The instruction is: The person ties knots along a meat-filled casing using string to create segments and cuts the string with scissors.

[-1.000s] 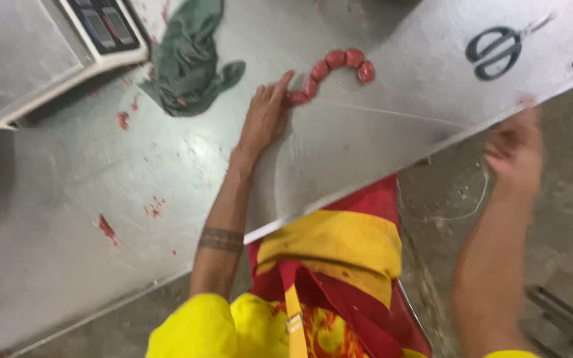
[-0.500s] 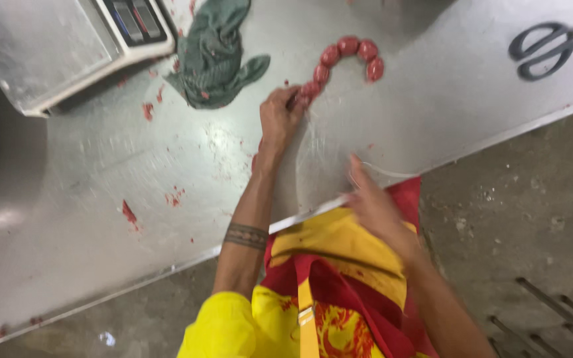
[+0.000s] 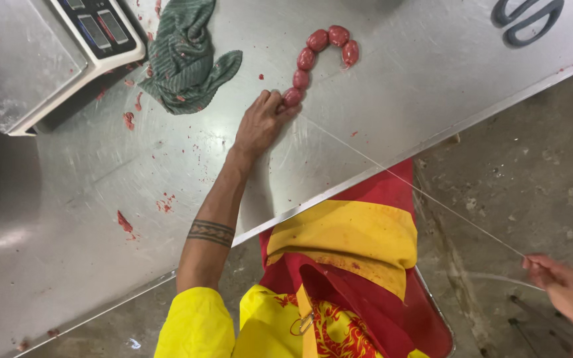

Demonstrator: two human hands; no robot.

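Scuffed steel table (image 3: 379, 99), plump sausage links (image 3: 319, 56)

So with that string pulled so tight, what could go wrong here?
The thin string runs taut from the left hand, which pins the end link of the sausage chain, out to the right hand past the table edge. It might snap, or cut into a link. If the left hand slips, the pull could drag the chain off the table.

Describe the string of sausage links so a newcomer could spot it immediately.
On the steel table, look right of the crumpled green cloth, just beyond the left hand. The sausage links curve in a hook of small red lumps, the only chain there, with a thin thread running to the right hand.
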